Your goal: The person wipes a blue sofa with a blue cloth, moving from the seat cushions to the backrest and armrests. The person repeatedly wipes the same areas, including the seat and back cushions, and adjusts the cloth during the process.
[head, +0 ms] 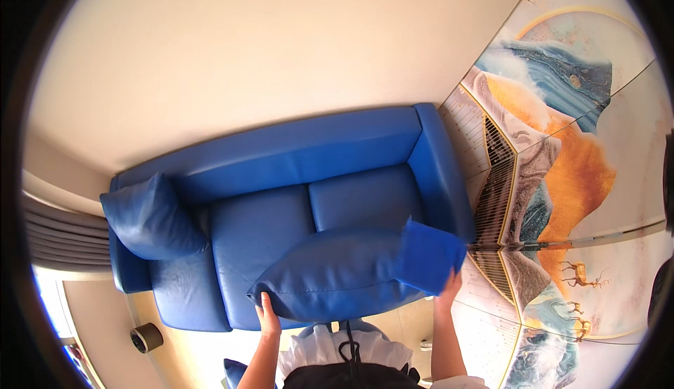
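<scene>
A plump blue cushion, seemingly leather, is held up in front of me, over the near side of a blue sofa. My left hand grips its left corner, thumb on top. In my right hand is a brighter blue cloth, spread flat over the cushion's right end. That end and most of the right fingers are hidden by the cloth.
Another blue cushion leans at the sofa's left arm. A dark round bin stands on the floor at left, near a grey curtain. At right is a wall with a painted mural. Part of a blue object shows at the bottom.
</scene>
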A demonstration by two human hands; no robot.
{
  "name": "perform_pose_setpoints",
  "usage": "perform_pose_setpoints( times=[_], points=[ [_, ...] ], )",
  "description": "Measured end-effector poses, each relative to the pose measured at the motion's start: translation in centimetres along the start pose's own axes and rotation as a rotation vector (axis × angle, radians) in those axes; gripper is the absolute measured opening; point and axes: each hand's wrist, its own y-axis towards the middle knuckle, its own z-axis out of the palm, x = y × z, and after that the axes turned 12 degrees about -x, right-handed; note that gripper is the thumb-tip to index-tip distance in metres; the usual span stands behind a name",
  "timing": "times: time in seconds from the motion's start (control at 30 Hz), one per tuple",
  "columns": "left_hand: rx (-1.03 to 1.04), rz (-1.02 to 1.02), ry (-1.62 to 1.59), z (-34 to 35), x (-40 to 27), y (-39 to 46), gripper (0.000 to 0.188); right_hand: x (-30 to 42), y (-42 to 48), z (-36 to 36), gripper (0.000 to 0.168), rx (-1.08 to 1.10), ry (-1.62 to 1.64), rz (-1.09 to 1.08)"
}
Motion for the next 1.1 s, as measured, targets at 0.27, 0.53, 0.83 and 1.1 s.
perform_pose_setpoints(
  times=[0.27,0.53,0.83,1.1],
  points=[
    [0.105,0.021,0.215,-5.8,1.1,-1.9,0.055,11.4,-7.9,1.4,0.047,0.247,-0.813,-0.891],
    [0.255,-0.174,-0.151,-9.3,1.6,-1.5,0.074,14.5,-16.9,10.1,0.06,0.863,-0.574,-0.956],
    [0.618,-0.311,0.057,-7.3,-8.9,-0.5,0.074,13.2,-22.8,12.2,0.079,1.303,-0.18,-1.13],
    [0.635,0.312,0.835,-1.4,-13.4,-2.6,0.039,12.9,-14.0,2.7,0.056,0.469,-0.602,-0.859]
  ],
)
